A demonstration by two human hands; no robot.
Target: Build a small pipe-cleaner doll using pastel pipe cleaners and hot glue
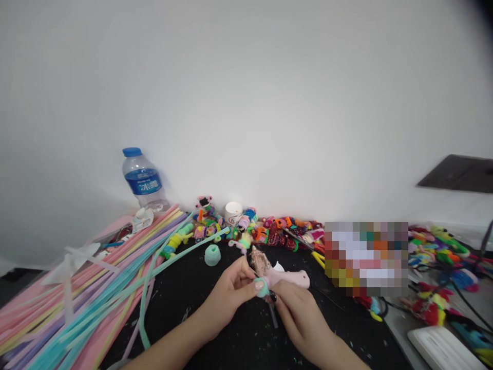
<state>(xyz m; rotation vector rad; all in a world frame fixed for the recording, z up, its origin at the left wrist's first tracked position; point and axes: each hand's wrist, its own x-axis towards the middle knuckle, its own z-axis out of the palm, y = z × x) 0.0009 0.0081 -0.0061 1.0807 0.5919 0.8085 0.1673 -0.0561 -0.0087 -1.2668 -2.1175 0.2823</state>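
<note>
Between both hands is a small mint-green coil of pipe cleaner (262, 289). My left hand (239, 284) pinches it from the left between thumb and fingertips. From the right, the curled fingers of my right hand (298, 308) press against the same coil. Just behind the hands lies a pink hot glue gun (295, 279), its nozzle end stained brown and partly hidden by my fingers. A clear glue stick (274, 317) sticks out below, between the hands. Another mint-green coil (212, 255), wound into a cup-like shape, stands on the black mat to the left.
Long pastel pipe cleaners (96, 293) spread over the left side. A water bottle (142, 177) stands by the wall, and a white paper cup (233, 213) sits among colourful pipe-cleaner figures (273, 234). Cables and a white device (442, 349) are at right, near a blurred-out patch.
</note>
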